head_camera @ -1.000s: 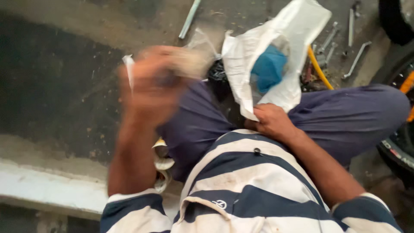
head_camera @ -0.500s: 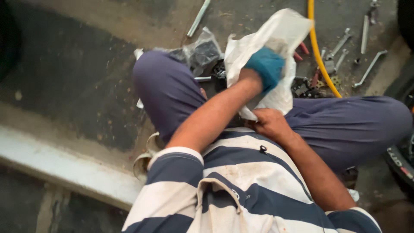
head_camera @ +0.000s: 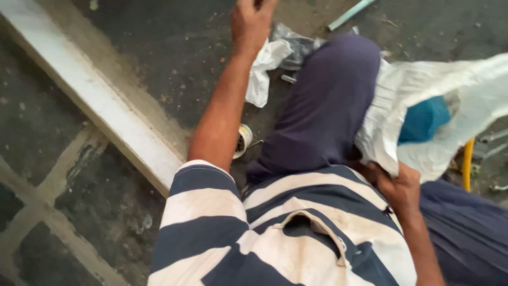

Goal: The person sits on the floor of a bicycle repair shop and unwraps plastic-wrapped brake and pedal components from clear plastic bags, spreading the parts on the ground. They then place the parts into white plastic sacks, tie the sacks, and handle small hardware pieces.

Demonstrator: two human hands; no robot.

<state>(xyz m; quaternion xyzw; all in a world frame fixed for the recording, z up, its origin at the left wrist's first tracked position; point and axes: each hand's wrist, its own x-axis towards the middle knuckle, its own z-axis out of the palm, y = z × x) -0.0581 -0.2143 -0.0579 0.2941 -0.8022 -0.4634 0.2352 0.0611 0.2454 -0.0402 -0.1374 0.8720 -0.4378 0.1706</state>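
- Head view, looking down over a striped navy-and-white shirt (head_camera: 296,233) and dark blue trousers (head_camera: 328,106), seated on a stained concrete floor (head_camera: 174,58).
- Left hand (head_camera: 251,21) stretched out to the top edge of frame, fingers curled inward; fingertips cut off by the edge, so cannot tell whether the grip has closed on anything.
- Just below and right of that hand: a crumpled white rag or paper (head_camera: 264,74) lying on the floor, beside a clear crinkled plastic wrapper (head_camera: 296,45).
- Right hand (head_camera: 399,188) low against the lap, grip closed tight on the bottom fold of a white plastic bag (head_camera: 455,100).
- Bag held up and slanted to the right over the right thigh, mouth gaping, a blue rounded object (head_camera: 423,119) lodged inside and showing through the opening.
- Small round open tin (head_camera: 243,140) tipped on its side on the floor, touching the inner side of the left forearm, near the left thigh.
- Pale painted kerb (head_camera: 100,100) running diagonally across the left of frame, dividing the floor from dark paving with light joints (head_camera: 47,196).
- Yellow hose (head_camera: 468,164) visible under the bag at far right, with grey metal tools (head_camera: 495,143) near it, too blurred to identify.
- Light grey pipe (head_camera: 349,13) lying at the top of frame, well apart from both hands.
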